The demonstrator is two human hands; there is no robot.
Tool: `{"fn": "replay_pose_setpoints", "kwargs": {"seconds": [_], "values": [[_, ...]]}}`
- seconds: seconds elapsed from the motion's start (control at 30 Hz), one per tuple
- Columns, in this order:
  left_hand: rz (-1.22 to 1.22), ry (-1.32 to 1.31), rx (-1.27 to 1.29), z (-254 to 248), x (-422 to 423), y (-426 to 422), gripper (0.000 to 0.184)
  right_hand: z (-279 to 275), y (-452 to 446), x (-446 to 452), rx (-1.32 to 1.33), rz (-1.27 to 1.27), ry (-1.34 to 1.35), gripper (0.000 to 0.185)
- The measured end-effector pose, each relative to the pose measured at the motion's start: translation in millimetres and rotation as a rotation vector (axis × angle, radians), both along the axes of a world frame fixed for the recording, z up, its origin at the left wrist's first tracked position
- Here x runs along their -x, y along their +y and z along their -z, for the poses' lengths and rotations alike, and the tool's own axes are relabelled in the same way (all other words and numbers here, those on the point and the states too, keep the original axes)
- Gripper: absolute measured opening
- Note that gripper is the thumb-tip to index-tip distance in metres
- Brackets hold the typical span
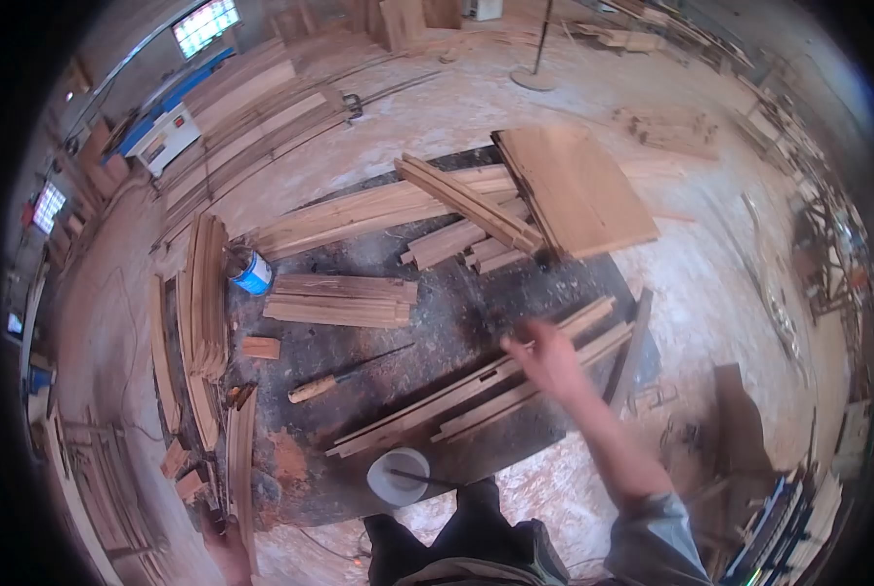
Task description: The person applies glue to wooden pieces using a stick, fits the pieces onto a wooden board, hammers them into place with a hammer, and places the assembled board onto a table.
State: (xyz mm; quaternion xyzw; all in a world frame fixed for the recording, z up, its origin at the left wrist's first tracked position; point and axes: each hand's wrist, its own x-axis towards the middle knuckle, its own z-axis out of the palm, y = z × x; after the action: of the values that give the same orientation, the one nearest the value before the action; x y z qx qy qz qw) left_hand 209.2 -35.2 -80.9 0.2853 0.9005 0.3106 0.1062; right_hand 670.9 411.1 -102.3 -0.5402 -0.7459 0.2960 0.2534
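L hand [224,549] ~7:30, beside end of side strip [240,449], can't tell if gripping. R hand [544,359] ~4, at long strips [407,412], fingers part-curled, blurry, grip unclear. Table [349,344] L→R: strip stack [205,293] at 9, blue can [252,274] ~10, wood-handled tool [312,388] ~8, white tub [388,491] w/ dark stick [427,479] ~6, long strips ~5, flat panel [578,190] ~1:30.
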Motion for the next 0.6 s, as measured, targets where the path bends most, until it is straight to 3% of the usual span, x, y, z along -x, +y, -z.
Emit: {"fn": "replay_pose_setpoints", "kwargs": {"seconds": [0.03,0.13,0.27,0.37,0.47,0.53,0.57,0.6], "values": [[-0.009,0.015,-0.005,-16.2,-19.5,9.1,0.060,6.3,37.1,6.3,-0.297,-0.030,-0.095,0.038],[0.018,0.108,0.018,-51.6,-64.2,31.4,0.057,23.3,132.0,33.3,-0.516,-0.037,-0.369,0.028],[-0.110,0.058,0.202,-98.0,-104.7,43.6,0.050,55.0,202.0,55.1,-0.407,0.013,-0.735,0.024],[-0.151,0.072,0.012,-64.3,-99.1,7.1,0.053,78.6,217.9,59.0,-0.396,0.001,-0.852,0.025],[-0.113,0.106,0.011,-52.1,-106.6,-15.9,0.052,86.7,228.1,65.8,-0.296,-0.003,-0.928,0.027],[-0.150,0.108,0.109,-74.1,-128.9,8.1,0.049,87.5,224.1,69.8,-0.240,-0.022,-1.010,0.028],[-0.172,0.108,0.157,-81.7,-138.3,14.3,0.048,81.6,217.7,71.2,-0.199,-0.053,-0.891,0.028],[-0.179,0.086,-0.076,-63.3,-138.3,11.3,0.045,70.1,206.2,71.1,-0.154,-0.083,-0.771,0.029]]}}
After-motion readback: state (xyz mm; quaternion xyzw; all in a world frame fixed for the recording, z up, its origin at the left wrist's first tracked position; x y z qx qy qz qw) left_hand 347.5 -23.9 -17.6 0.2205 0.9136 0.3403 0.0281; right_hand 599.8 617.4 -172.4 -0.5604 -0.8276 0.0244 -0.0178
